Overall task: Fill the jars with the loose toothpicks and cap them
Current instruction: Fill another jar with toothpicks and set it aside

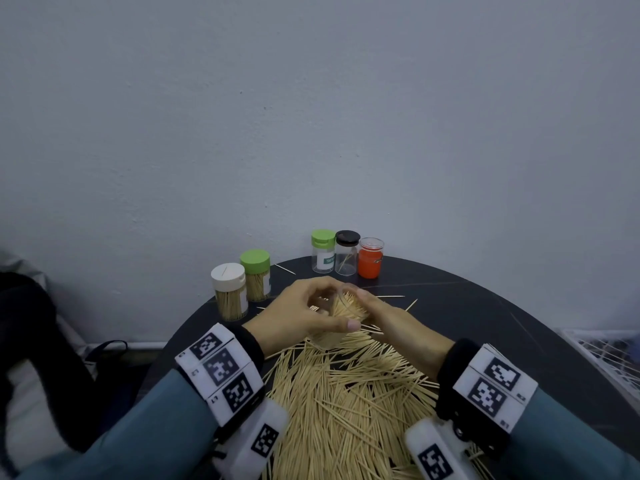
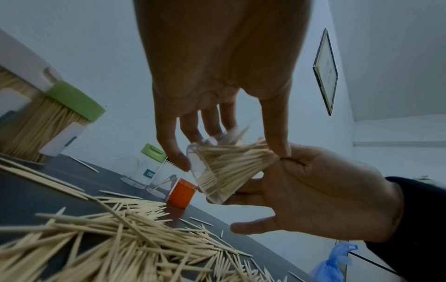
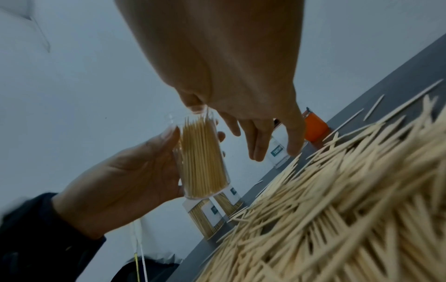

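Left hand (image 1: 298,313) grips 1 uncapped jar (image 3: 202,162), packed full, above the loose toothpicks (image 1: 346,393) heaped on the tabletop (image 1: 485,306). Right hand (image 1: 391,320), fingers relaxed, touches the stick tips at its mouth.

Not much to read here. The only real word sits on the clear plastic jar with the light-green flip lid (image 1: 323,252) at the back of the dark round bench (image 1: 467,306). Its white paper label (image 1: 328,260) has a teal strip with white capitals starting "TOOTH", and the rest wraps out of sight. The white-lidded jar packed with toothpicks (image 1: 230,292) and the green-lidded packed jar (image 1: 256,277) wear similar white labels, print too small to make out. The white band on the left wrist (image 1: 221,370) and the white band on the right wrist (image 1: 493,386) carry black-and-white square code markers. The tiny characters beside them can't be read.
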The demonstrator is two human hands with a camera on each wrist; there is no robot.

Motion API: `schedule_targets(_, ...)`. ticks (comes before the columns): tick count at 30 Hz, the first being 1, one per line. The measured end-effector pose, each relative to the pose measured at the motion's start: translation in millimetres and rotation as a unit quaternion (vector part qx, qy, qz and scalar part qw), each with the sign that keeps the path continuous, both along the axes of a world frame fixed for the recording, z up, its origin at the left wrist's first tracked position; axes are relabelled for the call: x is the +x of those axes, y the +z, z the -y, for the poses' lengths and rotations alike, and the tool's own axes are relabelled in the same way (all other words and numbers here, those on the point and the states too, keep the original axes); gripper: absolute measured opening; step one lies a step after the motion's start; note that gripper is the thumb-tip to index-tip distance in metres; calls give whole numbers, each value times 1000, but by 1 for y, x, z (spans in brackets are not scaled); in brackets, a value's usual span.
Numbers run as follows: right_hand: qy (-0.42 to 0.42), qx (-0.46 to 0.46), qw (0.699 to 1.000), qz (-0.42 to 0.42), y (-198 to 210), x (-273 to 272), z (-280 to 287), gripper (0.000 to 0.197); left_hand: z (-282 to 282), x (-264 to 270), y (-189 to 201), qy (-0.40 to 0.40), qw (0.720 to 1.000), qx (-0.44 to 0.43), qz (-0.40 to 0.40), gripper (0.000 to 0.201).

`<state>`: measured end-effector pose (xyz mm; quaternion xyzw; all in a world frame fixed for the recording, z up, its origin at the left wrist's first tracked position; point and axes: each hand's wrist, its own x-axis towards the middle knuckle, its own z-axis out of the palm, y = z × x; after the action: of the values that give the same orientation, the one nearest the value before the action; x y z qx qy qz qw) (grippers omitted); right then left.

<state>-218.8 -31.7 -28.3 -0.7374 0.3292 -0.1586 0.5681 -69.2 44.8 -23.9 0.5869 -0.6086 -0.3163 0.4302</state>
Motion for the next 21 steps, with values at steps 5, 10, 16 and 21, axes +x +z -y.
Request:
schedule_targets(5,4,-14,1000,-17,12,2,5,50,-2,10,4,27,999,-35,-26,46)
schedule_targets(10,24,-38,998,-55,25,24,20,50,-9,37,15,120,986,-111,-39,55)
schedule_targets(16,123,-238,926,-266,28,95,53,45,-25,84,29,230,955,-172,-66,51)
schedule_targets(21,146,-330,850,-384,19,161,71,50,-31,113,32,267,939,-194,-91,44)
